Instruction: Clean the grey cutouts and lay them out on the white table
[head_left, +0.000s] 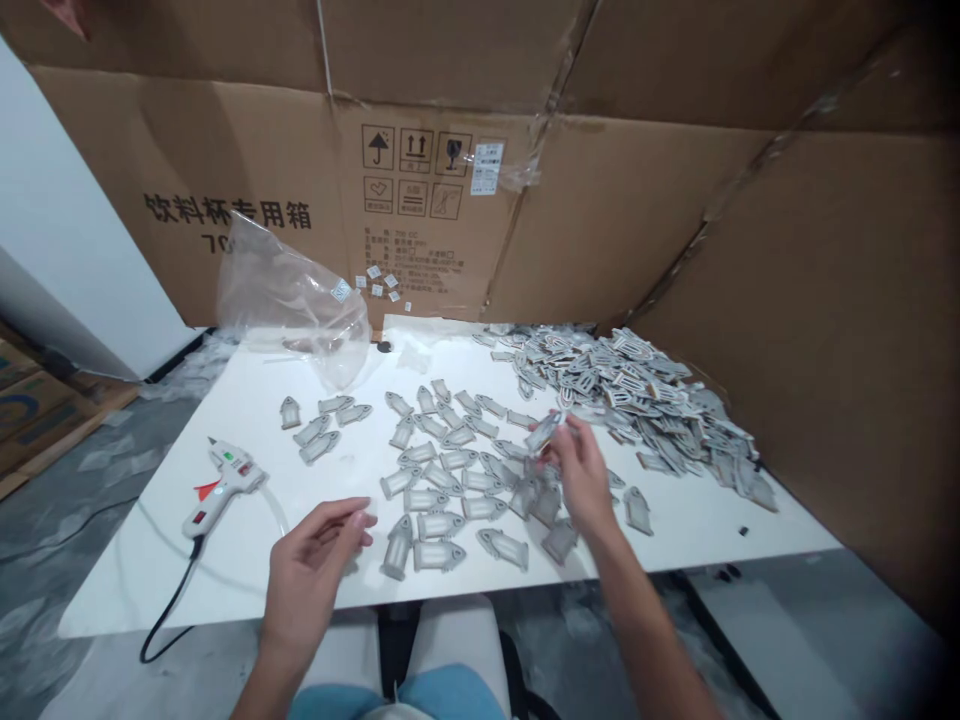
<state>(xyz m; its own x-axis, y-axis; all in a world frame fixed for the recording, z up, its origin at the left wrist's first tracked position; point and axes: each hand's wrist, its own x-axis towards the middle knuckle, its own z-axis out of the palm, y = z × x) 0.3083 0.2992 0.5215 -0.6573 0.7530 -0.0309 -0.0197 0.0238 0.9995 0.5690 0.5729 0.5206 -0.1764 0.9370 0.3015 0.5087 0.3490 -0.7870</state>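
Note:
Many small grey fish-shaped pieces (442, 500) lie in loose rows on a white table (150, 570). My right hand (581, 475) pinches one such piece (541, 432) between thumb and fingers, above the rows and just short of a large heap of similar pieces (630, 400). My left hand (319, 565) hovers at the table's near edge, holding nothing. Its fingers are slightly spread, close to the nearest grey pieces. A hot glue gun (225, 485) lies to its left.
A black cord (169, 615) runs from the glue gun over the table's front edge. A clear plastic bag (292, 305) lies at the back left. Flattened cardboard (675, 220) walls off the back and right. Cardboard boxes (37, 410) sit on the floor to the left.

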